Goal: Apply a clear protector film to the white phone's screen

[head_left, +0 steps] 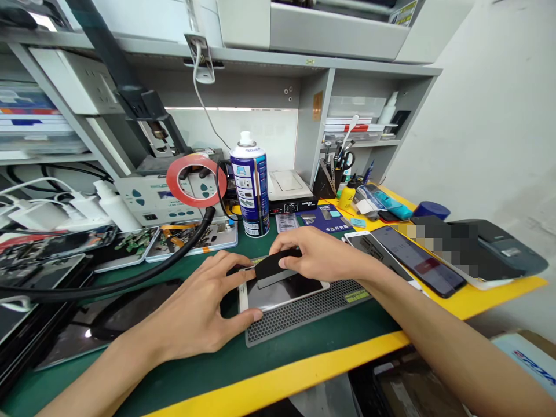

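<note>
A white-framed phone (299, 291) with a dark, glossy screen lies flat on a grey perforated mat (299, 318). My left hand (202, 301) grips the phone's left end, thumb at the near edge and fingers toward the far edge. In my right hand (313, 253) is a black flat squeegee (273, 267), pinched between thumb and fingers. Its lower grey edge rests on the screen, tilted. The phone's far edge is partly hidden behind the squeegee and my right fingers.
A blue-white spray can (251, 188) stands behind the mat, with a red tape roll (176, 182) to its left. A black hose (174, 267) curves across the left side. Other phones, among them a dark one (419, 260), lie at right. A yellow strip (278, 376) edges the green worktop.
</note>
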A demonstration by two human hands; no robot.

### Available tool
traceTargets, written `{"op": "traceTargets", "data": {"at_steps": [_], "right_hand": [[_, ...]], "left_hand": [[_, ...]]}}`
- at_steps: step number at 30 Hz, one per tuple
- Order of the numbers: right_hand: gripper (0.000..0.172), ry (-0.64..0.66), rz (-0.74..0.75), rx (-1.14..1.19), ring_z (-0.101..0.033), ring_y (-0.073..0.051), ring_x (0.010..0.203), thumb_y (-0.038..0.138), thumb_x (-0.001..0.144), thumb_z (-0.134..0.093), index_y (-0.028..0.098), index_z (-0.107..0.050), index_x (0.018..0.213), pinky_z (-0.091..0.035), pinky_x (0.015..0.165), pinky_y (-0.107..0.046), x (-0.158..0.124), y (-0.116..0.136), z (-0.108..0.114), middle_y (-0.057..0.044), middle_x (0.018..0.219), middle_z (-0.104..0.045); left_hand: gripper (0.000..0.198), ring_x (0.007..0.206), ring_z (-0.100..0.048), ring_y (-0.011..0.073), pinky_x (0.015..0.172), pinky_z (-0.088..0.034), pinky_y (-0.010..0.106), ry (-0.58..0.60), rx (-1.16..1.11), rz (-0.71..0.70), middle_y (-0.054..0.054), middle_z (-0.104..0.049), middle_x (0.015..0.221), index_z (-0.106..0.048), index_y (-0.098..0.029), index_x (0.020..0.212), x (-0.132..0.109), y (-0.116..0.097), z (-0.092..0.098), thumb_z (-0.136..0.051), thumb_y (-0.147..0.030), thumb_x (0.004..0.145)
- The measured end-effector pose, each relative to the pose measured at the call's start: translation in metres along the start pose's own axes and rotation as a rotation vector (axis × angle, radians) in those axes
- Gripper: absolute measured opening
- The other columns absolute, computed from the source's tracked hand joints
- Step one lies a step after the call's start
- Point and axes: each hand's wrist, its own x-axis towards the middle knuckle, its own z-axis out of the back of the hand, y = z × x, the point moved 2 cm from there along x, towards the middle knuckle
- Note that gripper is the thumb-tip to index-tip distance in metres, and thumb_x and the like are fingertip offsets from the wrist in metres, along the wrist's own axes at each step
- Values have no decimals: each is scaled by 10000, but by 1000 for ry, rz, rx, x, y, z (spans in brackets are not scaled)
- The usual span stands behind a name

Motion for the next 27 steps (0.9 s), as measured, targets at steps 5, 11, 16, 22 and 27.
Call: {"op": "traceTargets", "data": {"at_steps": [5, 11, 16, 22, 27], "right_hand": [[184, 34, -34, -15, -664, -195, 820, 146, 894, -610, 219, -711, 1030, -463, 668, -268, 0, 0, 0, -38, 997, -740], [178, 55, -45, 3, -669, -199, 815, 170, 890, -631, 210, -705, 1047, -472, 672, -269, 0, -2, -2, -54, 999, -742], [168, 63, -26, -1, -657, -189, 779, 157, 875, -637, 218, -693, 1021, -445, 638, -258, -1, -3, -1, -40, 943, -741], [125, 142, -76, 13, -548, -115, 538, 196, 896, -630, 203, -667, 1015, -356, 484, -229, -3, 2, 2, -23, 877, -717], [131, 153, -58, -25, -618, -152, 681, 180, 880, -646, 208, -669, 1006, -372, 530, -225, -3, 3, 2, -30, 899, -730]], "left_hand": [[540, 1252, -563, 359, 968, -533, 418, 17, 7, 10, 103, -563, 1410, -673, -271, 1308, 0, -1, 0, -609, -624, 905], [570, 1293, -530, 347, 1010, -511, 425, 57, 14, 20, 99, -523, 1443, -635, -278, 1355, 0, -1, -1, -565, -645, 926], [590, 1277, -535, 345, 1007, -507, 427, 65, 22, 22, 102, -529, 1428, -631, -268, 1365, 1, -2, 0, -556, -655, 925], [611, 1258, -543, 350, 992, -512, 431, 64, 24, 20, 105, -535, 1423, -603, -280, 1409, 0, -2, 0, -562, -650, 925], [606, 1259, -546, 346, 992, -517, 430, 58, 14, 14, 95, -544, 1417, -586, -301, 1431, 0, -2, 0, -572, -635, 926]]}}
